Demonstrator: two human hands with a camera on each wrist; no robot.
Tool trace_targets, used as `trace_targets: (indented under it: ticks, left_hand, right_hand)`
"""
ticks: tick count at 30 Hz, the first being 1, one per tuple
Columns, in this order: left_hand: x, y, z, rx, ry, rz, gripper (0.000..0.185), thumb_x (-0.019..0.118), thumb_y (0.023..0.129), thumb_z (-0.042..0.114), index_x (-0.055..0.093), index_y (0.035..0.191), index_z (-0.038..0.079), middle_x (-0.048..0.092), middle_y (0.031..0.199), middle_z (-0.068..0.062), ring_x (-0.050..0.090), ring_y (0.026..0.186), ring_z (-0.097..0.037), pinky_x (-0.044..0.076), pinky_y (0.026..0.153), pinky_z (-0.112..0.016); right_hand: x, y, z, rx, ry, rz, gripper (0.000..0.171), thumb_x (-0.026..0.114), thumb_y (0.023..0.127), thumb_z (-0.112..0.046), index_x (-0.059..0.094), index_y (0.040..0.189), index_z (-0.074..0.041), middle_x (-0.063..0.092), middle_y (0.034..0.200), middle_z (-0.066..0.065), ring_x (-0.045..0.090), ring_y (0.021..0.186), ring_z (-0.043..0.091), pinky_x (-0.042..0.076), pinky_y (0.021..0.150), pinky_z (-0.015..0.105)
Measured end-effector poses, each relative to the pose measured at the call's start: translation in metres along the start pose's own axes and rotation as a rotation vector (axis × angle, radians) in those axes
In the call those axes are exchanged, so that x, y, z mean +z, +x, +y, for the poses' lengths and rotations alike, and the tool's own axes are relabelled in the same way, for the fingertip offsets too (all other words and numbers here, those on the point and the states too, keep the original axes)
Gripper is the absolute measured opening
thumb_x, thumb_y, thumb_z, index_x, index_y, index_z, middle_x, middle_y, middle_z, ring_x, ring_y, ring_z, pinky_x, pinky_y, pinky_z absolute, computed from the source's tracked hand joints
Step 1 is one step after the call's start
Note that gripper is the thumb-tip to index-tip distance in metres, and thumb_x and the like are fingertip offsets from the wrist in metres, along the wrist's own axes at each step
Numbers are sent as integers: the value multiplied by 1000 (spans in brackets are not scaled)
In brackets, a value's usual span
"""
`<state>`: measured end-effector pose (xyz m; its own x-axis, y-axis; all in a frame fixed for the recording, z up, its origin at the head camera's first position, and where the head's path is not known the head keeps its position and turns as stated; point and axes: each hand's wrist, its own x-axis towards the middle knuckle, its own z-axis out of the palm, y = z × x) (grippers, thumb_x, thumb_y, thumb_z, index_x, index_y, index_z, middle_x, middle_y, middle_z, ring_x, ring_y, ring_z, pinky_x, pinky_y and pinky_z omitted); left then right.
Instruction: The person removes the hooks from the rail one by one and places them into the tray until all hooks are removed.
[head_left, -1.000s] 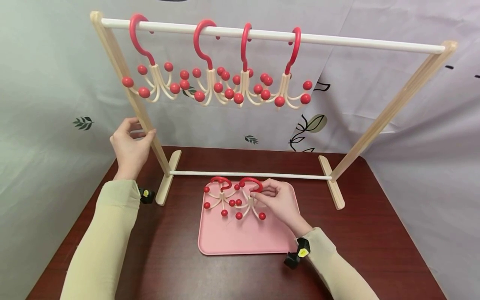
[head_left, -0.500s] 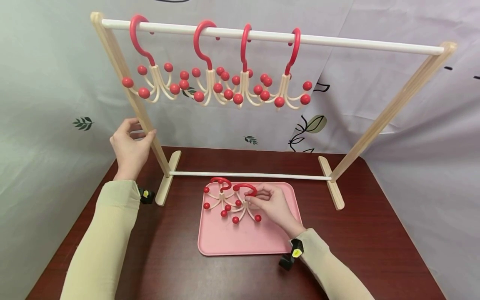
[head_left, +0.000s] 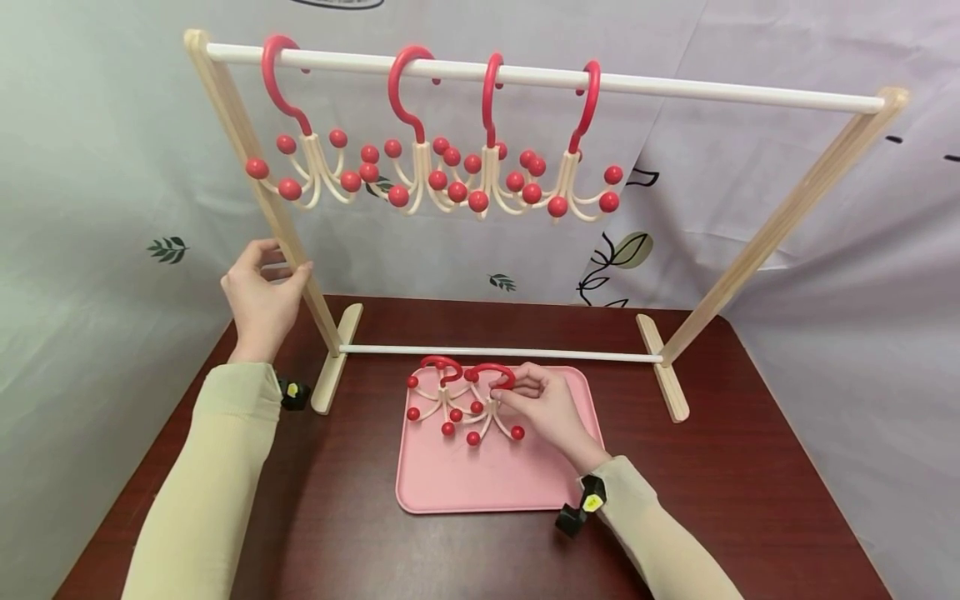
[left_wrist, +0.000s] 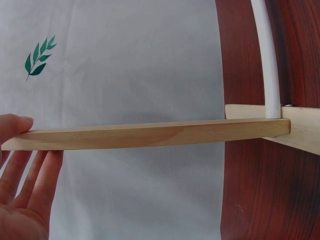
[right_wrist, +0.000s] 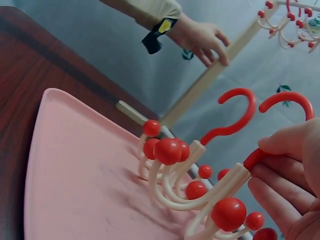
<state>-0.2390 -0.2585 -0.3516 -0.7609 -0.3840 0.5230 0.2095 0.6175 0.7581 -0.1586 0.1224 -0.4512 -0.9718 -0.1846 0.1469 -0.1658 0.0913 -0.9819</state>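
Note:
In the head view my left hand (head_left: 258, 296) grips the left wooden upright (head_left: 279, 221) of a rack, thumb on one side and fingers behind; the left wrist view shows this upright (left_wrist: 150, 135) from close by. My right hand (head_left: 553, 412) pinches the base of the red hook on a multi-armed hanger (head_left: 493, 368) with red ball tips, over the pink tray (head_left: 480, 493). A second, similar hanger (head_left: 443, 393) stands upright on the tray to its left, their arms overlapping in view. The right wrist view shows thumb and fingers around the held hanger's red neck (right_wrist: 254, 158).
Several matching hangers (head_left: 422, 158) hang along the left and middle of the white top rod (head_left: 720, 89). A white lower rod (head_left: 465, 350) runs behind the tray. The right upright (head_left: 780, 217) stands on a wooden foot (head_left: 663, 367) on the dark table (head_left: 337, 517).
My right hand has shifted a little left and toward me with its hanger, bringing it closer to the other one, then stayed nearly still. My left hand keeps its hold on the upright.

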Motion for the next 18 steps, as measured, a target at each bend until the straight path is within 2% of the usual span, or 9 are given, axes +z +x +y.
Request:
trace_targets:
  ticks: [5, 8, 13, 18]
  left_hand:
    - [0, 0, 0, 2, -1, 3, 37, 80, 90, 21, 69, 122, 7, 72, 112, -8, 71, 96, -18, 59, 80, -24]
    - [0, 0, 0, 2, 1, 4, 37, 79, 90, 22, 69, 122, 7, 72, 112, -8, 71, 96, -18, 58, 80, -23]
    - [0, 0, 0, 1, 6, 7, 37, 79, 90, 22, 69, 122, 7, 72, 112, -9, 71, 96, -19, 58, 80, -23]
    - [0, 0, 1, 0, 10, 5, 37, 79, 90, 22, 69, 122, 7, 72, 112, -9, 71, 97, -20, 58, 79, -23]
  right_hand:
    - [-13, -1, -6, -12, -24, 61, 18, 81, 85, 2, 70, 100, 6, 75, 99, 18, 75, 88, 25, 61, 79, 30]
    - [-19, -4, -18, -21, -51, 102, 18, 80, 85, 6, 70, 100, 8, 75, 98, 19, 75, 86, 25, 61, 78, 28]
    - [-20, -7, -39, -27, -39, 102, 19, 76, 87, 7, 67, 102, 15, 74, 98, 21, 75, 86, 22, 60, 78, 27]
    - [-23, 1, -21, -13, -24, 132, 21, 77, 86, 7, 69, 104, 13, 74, 98, 22, 75, 87, 21, 60, 78, 28]
